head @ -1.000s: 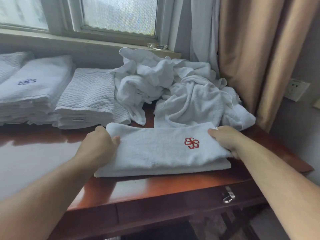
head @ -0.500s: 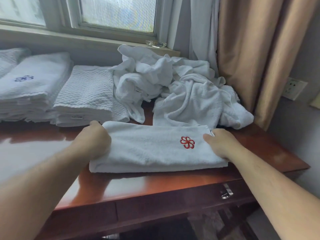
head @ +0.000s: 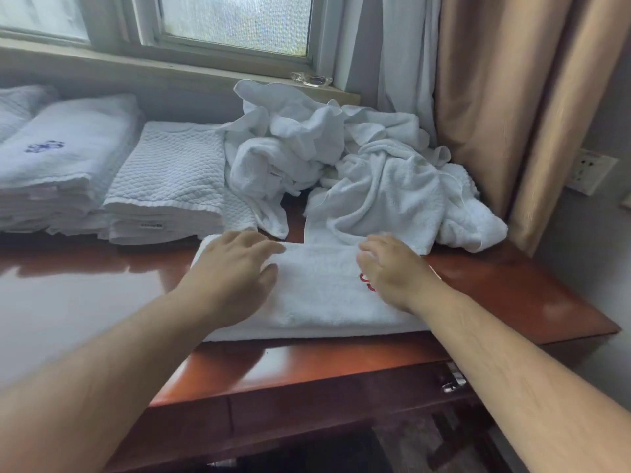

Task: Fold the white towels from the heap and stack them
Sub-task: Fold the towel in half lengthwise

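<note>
Reddish-brown glossy wooden desk (head: 512, 288) spanned the lower frame. The crumpled heap of white towels (head: 358, 172) sat centre-right, folded white towel stacks (head: 164, 179) upper left. A folded white terry towel (head: 317, 298) lay at centre; the left hand (head: 235, 268) and right hand (head: 392, 271) pressed flat on it, fingers straight, gripping nothing.

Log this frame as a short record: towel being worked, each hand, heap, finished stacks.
towel in work: folded towel on table
left hand: open, flat on towel's left part
right hand: open, flat on right part, partly covering red emblem
heap: unfolded, behind towel
stacks: blue-emblem stack, quilted stack, far left
</note>
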Motion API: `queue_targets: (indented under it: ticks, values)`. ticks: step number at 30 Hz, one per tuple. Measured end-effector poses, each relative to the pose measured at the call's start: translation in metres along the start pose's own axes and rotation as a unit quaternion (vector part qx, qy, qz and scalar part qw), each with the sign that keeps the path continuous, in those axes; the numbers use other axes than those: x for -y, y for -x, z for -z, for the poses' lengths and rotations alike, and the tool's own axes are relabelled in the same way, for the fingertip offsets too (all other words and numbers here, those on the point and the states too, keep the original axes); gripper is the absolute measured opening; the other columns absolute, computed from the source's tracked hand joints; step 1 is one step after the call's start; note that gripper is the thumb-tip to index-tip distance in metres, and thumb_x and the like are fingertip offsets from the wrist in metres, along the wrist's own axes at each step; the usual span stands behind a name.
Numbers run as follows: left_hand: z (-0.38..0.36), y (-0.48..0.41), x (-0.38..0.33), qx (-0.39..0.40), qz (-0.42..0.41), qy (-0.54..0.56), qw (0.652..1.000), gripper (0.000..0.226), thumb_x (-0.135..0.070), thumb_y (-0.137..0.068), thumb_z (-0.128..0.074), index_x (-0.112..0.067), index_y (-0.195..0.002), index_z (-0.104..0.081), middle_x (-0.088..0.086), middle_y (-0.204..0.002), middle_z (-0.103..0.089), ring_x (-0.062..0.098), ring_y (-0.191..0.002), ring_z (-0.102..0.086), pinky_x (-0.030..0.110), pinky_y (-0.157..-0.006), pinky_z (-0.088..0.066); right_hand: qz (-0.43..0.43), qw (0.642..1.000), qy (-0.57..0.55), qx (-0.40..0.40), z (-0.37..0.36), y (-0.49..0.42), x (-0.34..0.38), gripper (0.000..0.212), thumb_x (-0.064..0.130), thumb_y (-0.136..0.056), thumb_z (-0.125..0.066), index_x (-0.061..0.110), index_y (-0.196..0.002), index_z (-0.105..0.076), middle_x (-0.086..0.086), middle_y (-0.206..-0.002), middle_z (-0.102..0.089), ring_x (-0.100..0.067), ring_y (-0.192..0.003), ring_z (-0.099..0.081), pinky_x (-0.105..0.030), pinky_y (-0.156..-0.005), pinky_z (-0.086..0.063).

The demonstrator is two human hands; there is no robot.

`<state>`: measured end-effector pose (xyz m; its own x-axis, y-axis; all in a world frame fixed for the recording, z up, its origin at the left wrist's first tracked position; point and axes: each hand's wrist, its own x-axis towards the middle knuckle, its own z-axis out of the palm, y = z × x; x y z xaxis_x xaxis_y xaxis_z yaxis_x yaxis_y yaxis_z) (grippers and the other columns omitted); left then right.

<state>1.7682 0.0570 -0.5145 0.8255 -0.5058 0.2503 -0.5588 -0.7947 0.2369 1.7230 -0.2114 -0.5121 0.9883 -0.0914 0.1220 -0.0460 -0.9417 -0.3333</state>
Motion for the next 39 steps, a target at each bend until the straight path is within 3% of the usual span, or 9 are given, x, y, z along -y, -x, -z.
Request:
queue_targets:
  ticks: [3,5,18,21,23,27,30,33,39]
  values:
    - [-0.014,0.005,0.004,0.086,0.006,-0.057,0.995,0.058,-0.056,-0.101,-0.022,-0.043,-0.157,-0.019,-0.004,-0.168,-0.01,0.019,-0.155,0.0,0.042,-0.125,0.001,-0.032,0.993,0.06,0.096,-0.019,0.003,-0.005,0.061,0.056,-0.101,-0.022,0.021,-0.149,-0.037,0.003,-0.166,-0.018,-0.028,-0.156,0.001,-0.048,-0.125,-0.006]
    - [-0.019,0.008,0.009,0.12,0.019,-0.068,0.99,0.065,-0.062,-0.097,-0.011,-0.042,-0.159,-0.006,-0.004,-0.169,0.002,0.019,-0.155,0.008,0.043,-0.125,0.006,-0.032,0.993,0.069,0.09,-0.022,0.004,-0.007,0.078,0.066,-0.092,-0.013,0.026,-0.159,-0.018,0.008,-0.17,0.0,-0.024,-0.156,0.011,-0.048,-0.124,0.002]
    - [-0.013,0.016,0.018,0.141,-0.008,-0.084,0.986,0.069,-0.065,-0.097,-0.009,-0.039,-0.16,0.002,-0.004,-0.169,0.007,0.015,-0.154,0.011,0.042,-0.124,0.009,-0.064,0.988,0.087,0.106,-0.026,0.019,0.004,0.077,0.067,-0.098,-0.013,0.027,-0.162,0.0,0.007,-0.17,0.011,-0.022,-0.155,0.015,-0.046,-0.126,0.005]
    - [-0.004,0.027,0.037,0.153,-0.039,-0.085,0.984,0.067,-0.067,-0.097,-0.01,-0.044,-0.158,0.003,-0.009,-0.168,0.007,0.01,-0.153,0.012,0.04,-0.124,0.01,-0.092,0.984,0.094,0.119,-0.029,0.038,0.03,0.08,0.069,-0.096,-0.016,0.025,-0.162,-0.006,0.004,-0.17,0.0,-0.026,-0.156,0.003,-0.048,-0.123,-0.004]
    - [0.005,0.036,0.052,0.16,-0.037,-0.083,0.983,0.068,-0.07,-0.093,-0.01,-0.048,-0.157,0.001,-0.016,-0.167,0.004,0.006,-0.153,0.011,0.041,-0.124,0.011,-0.097,0.98,0.114,0.132,-0.026,0.048,0.05,0.076,0.07,-0.09,-0.021,0.027,-0.152,-0.031,0.002,-0.16,-0.031,-0.03,-0.147,-0.023,-0.05,-0.114,-0.021]
    - [0.021,0.05,0.079,0.065,0.185,-0.046,0.98,0.067,-0.062,-0.097,-0.032,-0.034,-0.157,-0.022,-0.002,-0.165,-0.02,0.026,-0.15,-0.018,0.046,-0.121,-0.018,-0.084,0.981,0.133,0.115,-0.007,0.044,0.087,0.054,0.068,-0.088,-0.032,0.025,-0.102,-0.061,0.005,-0.108,-0.068,-0.024,-0.11,-0.053,-0.045,-0.095,-0.033]
    - [0.038,0.052,0.091,0.03,0.375,0.061,0.925,0.072,-0.064,-0.093,-0.048,-0.008,-0.138,-0.05,0.016,-0.138,-0.054,0.035,-0.124,-0.051,0.044,-0.104,-0.043,-0.03,0.994,0.048,0.091,-0.005,0.028,0.102,0.062,0.063,-0.095,-0.044,0.023,-0.141,-0.052,0.001,-0.143,-0.056,-0.025,-0.133,-0.048,-0.044,-0.11,-0.035]
    - [0.05,0.059,0.091,0.103,0.377,0.069,0.918,0.078,-0.072,-0.086,-0.055,-0.005,-0.124,-0.065,0.012,-0.122,-0.066,0.031,-0.112,-0.06,0.039,-0.097,-0.048,0.003,0.986,-0.088,0.141,-0.016,0.02,0.112,0.066,0.057,-0.096,-0.055,0.019,-0.148,-0.046,0.001,-0.151,-0.049,-0.017,-0.135,-0.048,-0.029,-0.106,-0.038]
    - [0.059,0.069,0.081,0.134,0.346,0.1,0.923,0.068,-0.061,-0.084,-0.068,-0.009,-0.127,-0.06,0.007,-0.124,-0.062,0.027,-0.112,-0.058,0.038,-0.099,-0.047,-0.001,0.989,-0.108,0.101,-0.03,0.013,0.109,0.059,0.055,-0.093,-0.061,0.024,-0.142,-0.053,0.006,-0.143,-0.056,-0.012,-0.126,-0.053,-0.029,-0.101,-0.042]
